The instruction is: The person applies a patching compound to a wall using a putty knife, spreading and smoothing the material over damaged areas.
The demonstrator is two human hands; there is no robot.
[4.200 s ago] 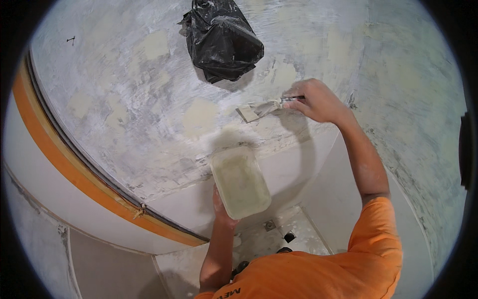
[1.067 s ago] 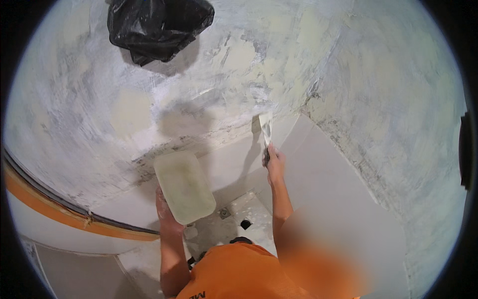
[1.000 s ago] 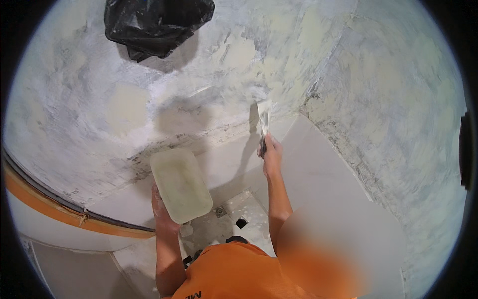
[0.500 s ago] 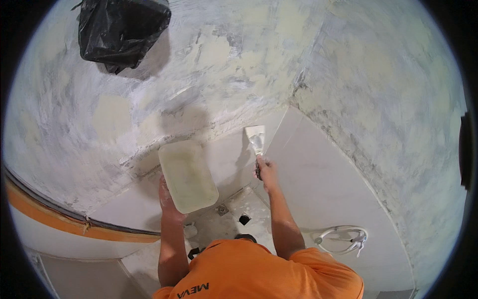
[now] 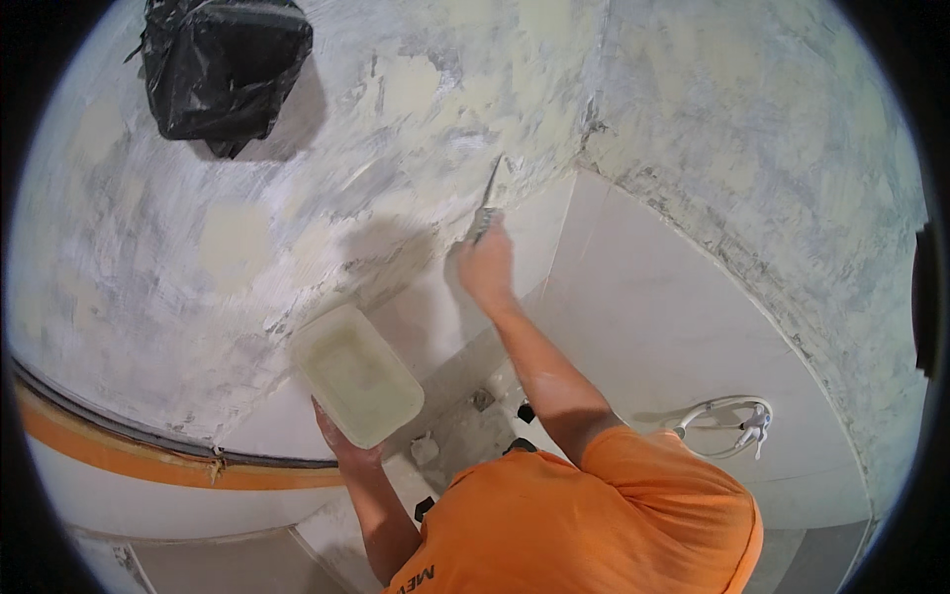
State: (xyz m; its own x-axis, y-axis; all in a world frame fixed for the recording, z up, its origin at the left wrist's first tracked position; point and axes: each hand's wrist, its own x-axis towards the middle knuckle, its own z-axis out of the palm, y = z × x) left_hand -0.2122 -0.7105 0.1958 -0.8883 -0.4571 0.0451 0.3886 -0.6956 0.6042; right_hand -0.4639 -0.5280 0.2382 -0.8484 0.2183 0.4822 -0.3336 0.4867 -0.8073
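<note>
My right hand (image 5: 484,259) grips the handle of a putty knife (image 5: 492,188), its blade seen edge-on against the plastered wall (image 5: 435,129) just above the tiled part. Some pale filler shows beside the blade. On the left, my left hand (image 5: 348,436) is closed on the lower left side of a pale rectangular plastic tub (image 5: 361,381). A thin, pale coating covers the inside of the tub. Part of the left hand is hidden beneath the tub.
A black plastic bag (image 5: 226,74) hangs on the wall at upper left. A white hose with a sprayer (image 5: 754,426) is on the tiles at right. An orange-edged frame (image 5: 129,450) curves along the left. Below lies a dusty floor with a dark round hole (image 5: 525,412).
My right hand has moved up and left, bringing the putty knife from in front of the tiles to the plaster and turning its blade edge-on. The tub has shifted slightly down and left.
</note>
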